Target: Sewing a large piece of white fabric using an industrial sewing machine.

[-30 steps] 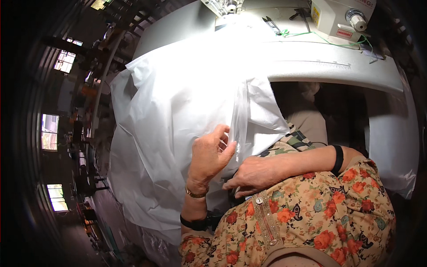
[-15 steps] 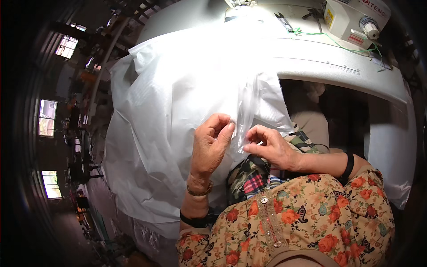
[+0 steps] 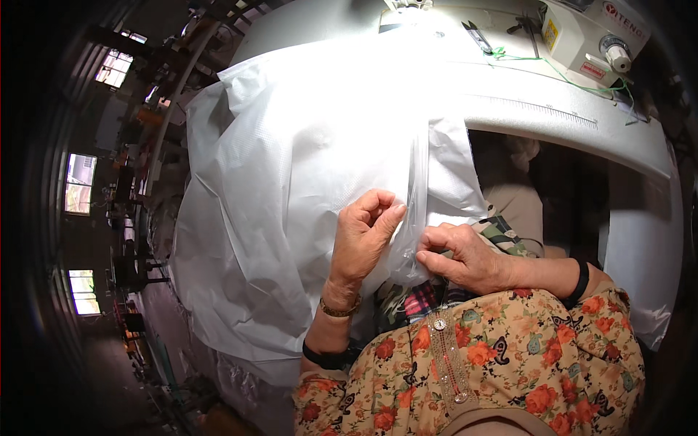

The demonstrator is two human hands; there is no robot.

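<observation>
A large white sheet (image 3: 247,211) with a fine woven texture hangs off the table's front edge and spreads over my lap. Down its right part runs a strip of clear plastic film (image 3: 409,254), wrinkled and glossy at its lower end. My left hand (image 3: 363,236) pinches the left side of the strip between thumb and forefinger. On the strip's other side, my right hand (image 3: 469,258) is closed, with thumb and curled forefinger against the film's edge. The upper part of the sheet is washed out by bright light.
The sewing machine (image 3: 596,43) stands at the back right, on a pale table (image 3: 567,98) with a printed ruler scale. Thread snips (image 3: 477,38) and green thread (image 3: 552,65) lie beside it. White material (image 3: 640,254) hangs at the right.
The view has shifted slightly, so both hands appear farther right. More of the clear film's lower end now shows spread between my hands, which keep their pinching grip.
</observation>
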